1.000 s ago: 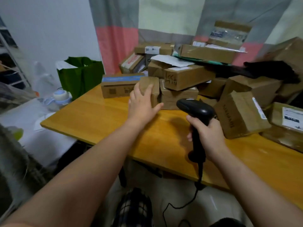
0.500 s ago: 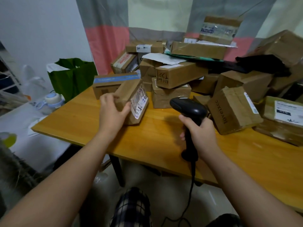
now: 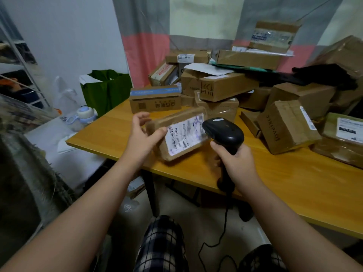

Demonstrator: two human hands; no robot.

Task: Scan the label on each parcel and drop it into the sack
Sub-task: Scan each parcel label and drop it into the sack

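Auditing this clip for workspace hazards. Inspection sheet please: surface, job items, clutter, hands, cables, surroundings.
Surface: wooden table, pile of parcels across its far side.
Job's things: parcel held over the table's near edge, label up; scanner head at the label's right end; sack not clearly identifiable.
Clutter: green bag beyond the table's left end; bottle left of the table.
Hands: left hand grips the parcel's left end; right hand grips the scanner handle.
Cables: scanner cable hangs towards the floor.
Surroundings: curtain behind the pile; wire rack at left.
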